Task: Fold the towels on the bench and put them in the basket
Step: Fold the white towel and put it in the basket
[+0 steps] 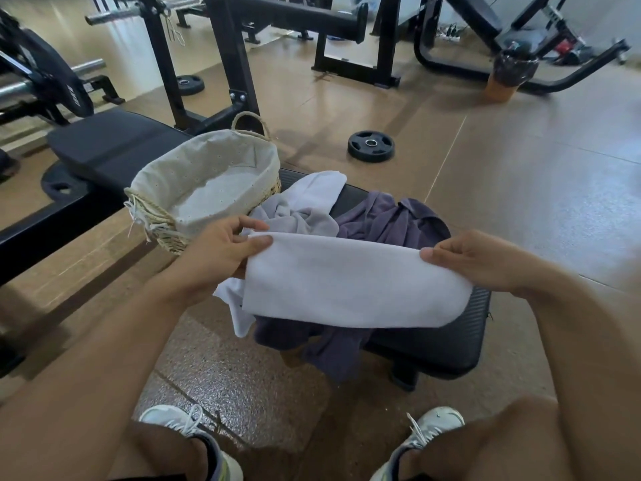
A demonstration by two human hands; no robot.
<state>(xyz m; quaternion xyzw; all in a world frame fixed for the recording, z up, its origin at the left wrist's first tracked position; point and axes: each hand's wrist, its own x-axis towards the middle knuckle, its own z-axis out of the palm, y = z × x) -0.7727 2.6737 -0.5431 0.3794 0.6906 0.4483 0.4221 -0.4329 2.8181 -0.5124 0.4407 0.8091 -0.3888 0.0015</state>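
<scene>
A white towel (pixel 347 282) hangs folded over in front of me, above the black bench (pixel 451 338). My left hand (pixel 222 251) pinches its upper left corner and my right hand (pixel 475 258) pinches its upper right corner. Under it on the bench lie a crumpled purple towel (pixel 392 220), whose end droops off the near edge, and a rumpled white towel (pixel 308 203). The wicker basket (pixel 156 216) with a pale cloth lining stands on the bench to the left, with nothing in it.
A black weight plate (pixel 370 146) lies on the brown floor beyond the bench. Rack uprights (pixel 239 64) and a loaded barbell (pixel 41 81) stand at the back left, more machines at the back right. My two shoes are on the floor below.
</scene>
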